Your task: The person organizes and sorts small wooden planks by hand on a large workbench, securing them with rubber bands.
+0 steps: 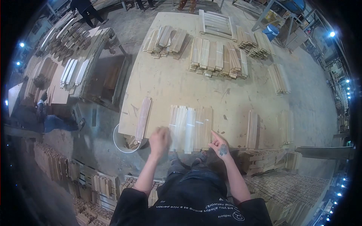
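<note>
A row of light wooden slats (pixel 191 126) lies side by side near the table's front edge, paler toward the left and browner at the right. My right hand (pixel 218 145) is at the row's right side, its index finger stretched along the outermost slat and its thumb out by the near end. To the left of the row is my left hand (pixel 160 140), smeared by motion, so its fingers do not show clearly. Further left, a narrow stack of reddish slats (pixel 143 118) lies near the table's left edge.
Bundles of slats (pixel 217 57) and a slatted wooden frame (pixel 216 24) lie toward the table's far side. A smaller stack (pixel 253 129) sits on the right. A white bucket (pixel 129 149) with offcuts stands below the left corner. A person (pixel 86 10) is at the far left.
</note>
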A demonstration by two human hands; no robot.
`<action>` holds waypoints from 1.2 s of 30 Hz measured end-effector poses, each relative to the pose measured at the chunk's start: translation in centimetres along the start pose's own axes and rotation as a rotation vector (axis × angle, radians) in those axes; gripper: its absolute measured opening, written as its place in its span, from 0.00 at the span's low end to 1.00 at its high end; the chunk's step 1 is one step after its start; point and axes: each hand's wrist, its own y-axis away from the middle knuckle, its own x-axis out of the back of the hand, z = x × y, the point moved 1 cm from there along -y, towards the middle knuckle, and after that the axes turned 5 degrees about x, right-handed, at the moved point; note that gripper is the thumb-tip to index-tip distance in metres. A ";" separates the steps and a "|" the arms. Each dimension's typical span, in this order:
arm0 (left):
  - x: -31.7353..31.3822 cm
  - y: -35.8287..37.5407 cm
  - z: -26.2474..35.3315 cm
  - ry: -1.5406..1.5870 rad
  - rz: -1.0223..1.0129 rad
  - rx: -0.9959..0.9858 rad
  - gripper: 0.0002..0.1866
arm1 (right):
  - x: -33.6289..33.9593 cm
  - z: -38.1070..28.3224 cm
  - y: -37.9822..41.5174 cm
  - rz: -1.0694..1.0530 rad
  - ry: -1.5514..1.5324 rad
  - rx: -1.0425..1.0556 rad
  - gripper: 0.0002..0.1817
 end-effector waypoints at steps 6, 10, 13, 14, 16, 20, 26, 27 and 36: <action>6.2 -3.9 -3.2 -0.356 0.288 0.259 0.22 | -0.2 0.6 -0.2 0.016 0.032 0.029 0.43; 7.0 -3.8 -5.1 -0.076 0.153 0.305 0.18 | -0.2 0.8 0.0 0.015 0.008 0.023 0.43; 8.3 -3.8 -6.9 0.120 0.144 0.383 0.16 | 0.0 0.3 -0.1 0.010 -0.008 0.015 0.44; 8.7 -3.7 -8.5 -0.023 0.213 0.347 0.16 | 0.0 0.2 0.0 0.006 -0.011 0.013 0.44; 9.2 -3.8 -9.3 -0.174 0.310 0.389 0.18 | 0.0 0.2 -0.1 0.001 -0.003 0.017 0.43; 8.3 -4.1 -9.7 -0.041 0.197 0.437 0.20 | 0.0 0.3 0.0 0.004 -0.007 0.007 0.43; 4.5 -2.0 -4.9 -0.066 0.130 0.246 0.21 | 0.1 -0.3 0.1 -0.002 0.005 0.006 0.42; 3.2 -1.2 -3.3 -0.035 0.111 0.179 0.21 | 0.1 -0.2 0.1 -0.003 0.005 0.000 0.42; 4.3 1.7 -1.6 0.081 0.087 0.307 0.13 | 0.0 0.7 0.0 0.000 0.007 -0.002 0.43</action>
